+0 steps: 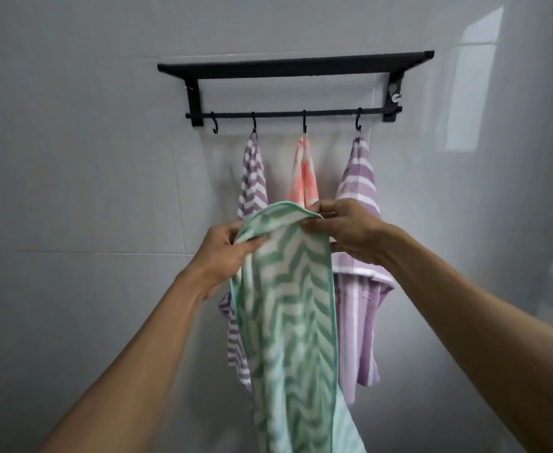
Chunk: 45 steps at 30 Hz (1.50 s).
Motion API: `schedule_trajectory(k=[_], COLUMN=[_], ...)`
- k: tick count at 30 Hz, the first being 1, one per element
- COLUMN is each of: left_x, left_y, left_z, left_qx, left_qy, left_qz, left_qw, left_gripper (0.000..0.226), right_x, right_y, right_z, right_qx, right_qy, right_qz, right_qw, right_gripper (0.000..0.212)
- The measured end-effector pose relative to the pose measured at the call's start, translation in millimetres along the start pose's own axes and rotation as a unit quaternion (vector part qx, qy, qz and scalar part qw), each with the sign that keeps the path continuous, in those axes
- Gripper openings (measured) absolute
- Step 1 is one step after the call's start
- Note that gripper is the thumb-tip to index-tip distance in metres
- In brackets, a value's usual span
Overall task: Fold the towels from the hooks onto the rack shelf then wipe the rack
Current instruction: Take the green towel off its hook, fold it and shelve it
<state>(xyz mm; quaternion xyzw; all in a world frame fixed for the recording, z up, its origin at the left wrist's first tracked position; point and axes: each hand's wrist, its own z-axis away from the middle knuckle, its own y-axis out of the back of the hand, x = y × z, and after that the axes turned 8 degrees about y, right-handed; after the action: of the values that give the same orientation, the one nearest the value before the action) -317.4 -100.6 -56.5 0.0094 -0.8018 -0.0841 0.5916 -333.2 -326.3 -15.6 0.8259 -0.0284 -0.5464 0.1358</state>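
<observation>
The green zigzag towel (288, 289) fills the centre of the frame and hangs to the bottom edge, held up in front of the wall below the rack. The left hand (226, 253) grips its upper left edge with curled fingers, and the right hand (350, 237) pinches the upper right corner between thumb and fingertips, so the top edge arches between the two hands. The towel looks doubled over lengthwise, though the lower part is blurred.

Judging by this, the task is early. One towel is off its hook and partly folded; the leftmost hook (215, 125) is bare. Three towels remain hanging: a purple zigzag towel (252, 178) on the second hook, a pink towel (304, 178) on the third, and a purple striped towel (360, 191) on the fourth, right of centre. The black rack shelf (294, 65) in the upper middle shows nothing on it as far as this low angle reveals, and wiping has not begun.

The shelf's front edge sits well above the hands, with open wall between it and the hook rail (288, 113). Bare grey tile (72, 191) spreads to the left and right, leaving free room beside both forearms. The hanging towels lie just behind the held one, the striped one touching or nearly touching the right hand.
</observation>
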Motion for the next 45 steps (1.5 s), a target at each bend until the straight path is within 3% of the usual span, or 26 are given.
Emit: schedule_trajectory(k=[3,7,10,12,14,16,18,20,22,24,25,27,29,30,32,34,37,40,42,44,45], left_x=[3,11,14,13,10,6,3,1,3,3,2,1,-3,-4,-7,-6,-8,-10,-9,-8,-7], left_y=[-13,-30,-36,-36,-32,-32,-38,-45,-48,-45,-43,-40,-37,-35,-33,-33,-34,-34,-34,-34,-33], left_z=[2,4,2,-2,-6,-6,-4,-1,7,12,12,7,-4,-10,-19,-21,-20,-21,-23,-28,-30], left_qx=[-0.015,-0.030,0.027,0.095,0.122,0.099,0.070,0.013,-0.115,-0.226,-0.221,-0.104,0.022,0.035,-0.062,-0.175,-0.230,-0.166,-0.087,-0.024,-0.009], left_qy=[-0.010,-0.030,-0.090,-0.126,-0.153,-0.166,-0.152,-0.127,-0.071,-0.004,0.001,-0.003,0.011,0.018,0.038,0.069,0.084,0.070,0.032,-0.003,-0.015], left_qz=[0.002,0.043,0.033,0.013,0.001,-0.023,-0.040,-0.034,-0.030,-0.046,-0.051,0.000,0.040,0.022,-0.028,-0.045,-0.015,0.002,-0.045,-0.106,-0.116], left_qw=[1.000,0.998,0.995,0.987,0.981,0.981,0.985,0.991,0.990,0.973,0.974,0.995,0.999,0.999,0.997,0.981,0.969,0.984,0.995,0.994,0.993], left_gripper=[0.021,0.021,0.015,0.034,0.042,0.036,0.033,0.027,0.020,0.030,0.028,0.009,0.012,0.011,0.027,0.048,0.026,0.015,0.013,0.015,0.017], right_x=[3,4,4,9,20,35,40,40,35,33,32,33,29,29,25,22,18,9,3,5,7], right_y=[-9,-14,-12,-8,-4,-1,-10,-24,-34,-34,-30,-23,-17,-15,-14,-14,-9,-3,1,3,3], right_z=[-2,-3,-1,1,-2,-6,-5,-6,-6,-8,-8,-5,-2,-3,-2,-3,-4,-2,3,5,4], right_qx=[0.055,0.082,0.088,0.068,0.048,0.118,0.180,0.193,0.197,0.188,0.173,0.133,0.101,0.089,0.050,0.055,0.065,0.034,-0.024,-0.084,-0.102], right_qy=[0.074,0.116,0.142,0.138,0.125,0.095,0.047,-0.004,-0.024,-0.042,-0.065,-0.116,-0.130,-0.130,-0.127,-0.117,-0.117,-0.106,-0.112,-0.120,-0.114], right_qz=[0.003,0.074,0.080,0.090,0.216,0.336,0.283,0.103,-0.063,-0.211,-0.283,-0.369,-0.396,-0.404,-0.418,-0.398,-0.319,-0.294,-0.296,-0.203,-0.117], right_qw=[0.996,0.987,0.983,0.984,0.967,0.930,0.941,0.976,0.978,0.958,0.941,0.913,0.903,0.901,0.898,0.908,0.938,0.949,0.948,0.968,0.981], right_gripper=[0.015,0.009,0.007,0.012,0.017,0.015,0.012,0.016,0.019,0.019,0.015,0.023,0.025,0.033,0.042,0.017,0.021,0.032,0.043,0.046,0.037])
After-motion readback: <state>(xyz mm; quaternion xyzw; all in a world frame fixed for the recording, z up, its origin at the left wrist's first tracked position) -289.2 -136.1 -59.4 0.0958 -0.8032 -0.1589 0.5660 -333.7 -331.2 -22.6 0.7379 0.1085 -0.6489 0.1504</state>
